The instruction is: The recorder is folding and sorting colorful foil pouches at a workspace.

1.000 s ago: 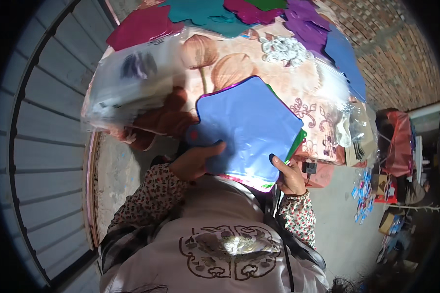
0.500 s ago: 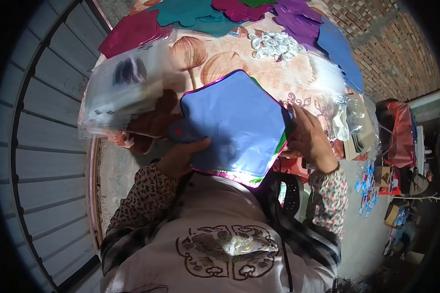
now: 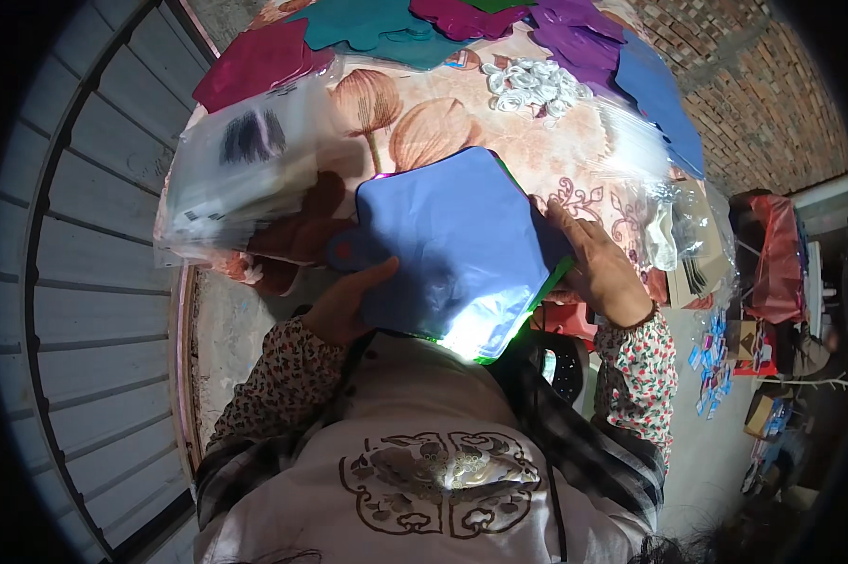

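Observation:
A stack of flat, shiny, five-sided foil sheets [image 3: 457,249] is held over the table's near edge, blue on top with green showing along the lower right rim. A rounded tab with a red dot sticks out at its left. My left hand [image 3: 349,303] is closed on the lower left side, thumb on top and fingers hidden beneath. At the right edge, my right hand [image 3: 601,268] is closed around the sheets, its fingers along the border and its thumb out of sight.
The flowered tablecloth [image 3: 368,103] bears clear plastic bags [image 3: 245,169] at left and white ribbon coils [image 3: 532,86] at the back. Magenta [image 3: 255,61], teal [image 3: 368,33], purple [image 3: 574,42] and blue [image 3: 657,99] sheet piles line the far edge. Clear packets [image 3: 631,141] lie at right.
The stack has tilted and shifted slightly right and down. The magenta layer along its lower edge no longer shows, while green does. My right hand's fingers have moved slightly left over the edge.

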The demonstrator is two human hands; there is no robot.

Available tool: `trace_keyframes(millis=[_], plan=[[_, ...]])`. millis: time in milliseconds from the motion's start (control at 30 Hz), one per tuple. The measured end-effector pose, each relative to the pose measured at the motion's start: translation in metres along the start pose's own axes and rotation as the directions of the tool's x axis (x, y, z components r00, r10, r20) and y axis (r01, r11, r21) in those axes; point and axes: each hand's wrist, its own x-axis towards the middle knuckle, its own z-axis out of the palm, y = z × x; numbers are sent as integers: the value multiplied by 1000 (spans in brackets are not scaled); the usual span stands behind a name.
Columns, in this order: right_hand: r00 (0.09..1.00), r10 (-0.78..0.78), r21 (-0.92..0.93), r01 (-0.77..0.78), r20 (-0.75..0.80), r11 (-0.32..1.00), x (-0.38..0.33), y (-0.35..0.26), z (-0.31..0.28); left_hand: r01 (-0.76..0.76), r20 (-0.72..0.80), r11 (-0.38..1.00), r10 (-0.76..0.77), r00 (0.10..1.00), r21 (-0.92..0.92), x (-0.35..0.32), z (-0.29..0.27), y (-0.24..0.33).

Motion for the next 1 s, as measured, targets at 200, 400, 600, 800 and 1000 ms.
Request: trace_keyframes(millis=[200, 400, 600, 800, 1000], plan=[[974, -81, 161, 117, -213, 980, -13, 21, 15, 30, -28, 986, -26, 999, 162, 5, -16, -6], [922, 357, 596, -371, 148, 712, -59, 26, 20, 11, -88, 990, 1, 996, 141, -4, -7, -14], [999, 36, 998, -38, 40, -60, -79, 7, 113, 157, -58, 970, -148, 987, 188, -6, 0, -21], [876, 394, 927, -139, 279, -348, -33, -28, 100, 229, -58, 952, -222, 973, 203, 3, -21, -18], [953, 279, 953, -186, 117, 238, -66, 31, 86, 112, -111, 959, -85, 990, 259, 10, -35, -26]])
